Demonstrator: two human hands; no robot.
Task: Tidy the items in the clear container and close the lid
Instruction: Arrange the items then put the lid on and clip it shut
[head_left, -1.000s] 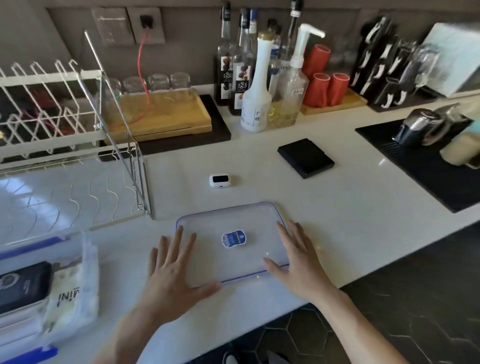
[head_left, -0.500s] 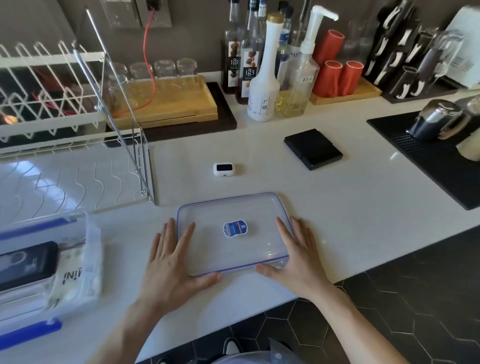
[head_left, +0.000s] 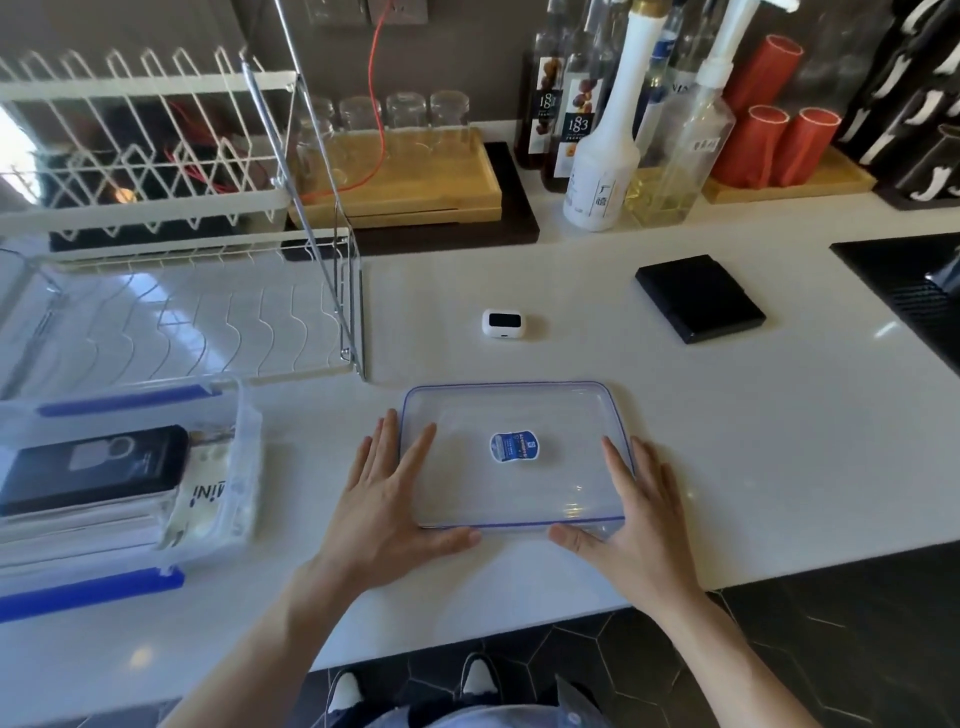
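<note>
A clear lid (head_left: 566, 431) with a blue rim and a blue sticker lies flat on the white counter (head_left: 727, 441) near its front edge. My left hand (head_left: 389, 504) rests flat at the lid's left edge, fingers straight, thumb along the front rim. At the right edge my right hand (head_left: 636, 519) lies the same way. The clear container (head_left: 244, 447) with blue side clasps stands at the far left, uncovered, holding a black device (head_left: 98, 467) and a white packet (head_left: 200, 499).
A white wire dish rack (head_left: 171, 249) stands behind the container. On the counter beyond the lid lie a small white case (head_left: 502, 323) and a black square pad (head_left: 698, 296). Bottles (head_left: 602, 156), red cups and a wooden tray line the back wall.
The view has tilted and shifted left, so the container shows more fully. Both hands stay flat at the lid's two sides; the lid has barely moved on the counter.
</note>
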